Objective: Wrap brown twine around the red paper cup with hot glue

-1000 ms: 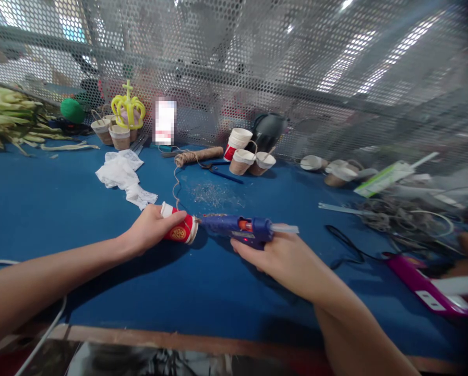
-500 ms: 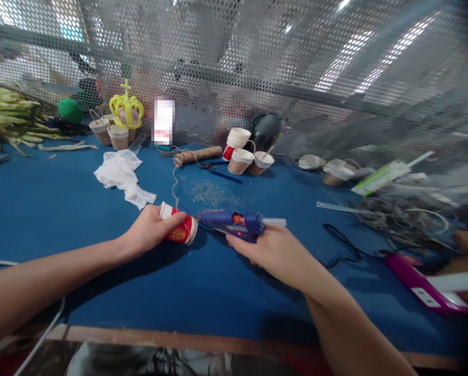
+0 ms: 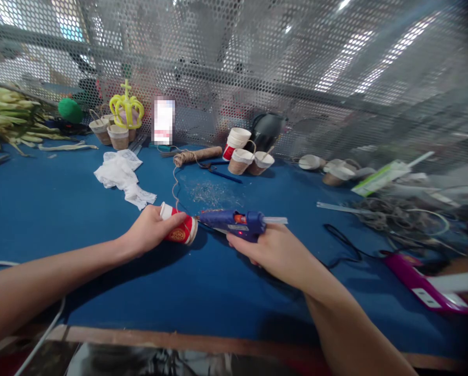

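Observation:
My left hand [image 3: 150,231] is wrapped round a red and white paper cup [image 3: 180,230] lying on its side on the blue table [image 3: 61,209]. My right hand [image 3: 273,249] grips a blue hot glue gun [image 3: 236,223] whose nozzle points left and touches the cup's base. A thin strand of brown twine [image 3: 175,185] runs from the cup back to a twine spool [image 3: 198,155].
White lace cloth [image 3: 122,175] lies behind my left hand. Twine-wrapped cups [image 3: 249,159] and a yellow crown [image 3: 127,108] stand by the perforated metal screen [image 3: 257,68]. Green leaves [image 3: 7,112] lie far left. Cords, a glue stick [image 3: 335,208] and a pink tool [image 3: 421,284] crowd the right.
My right hand and the glue gun shifted left, closer to the cup, and have stayed there for the last half second. My left hand and the cup have not moved.

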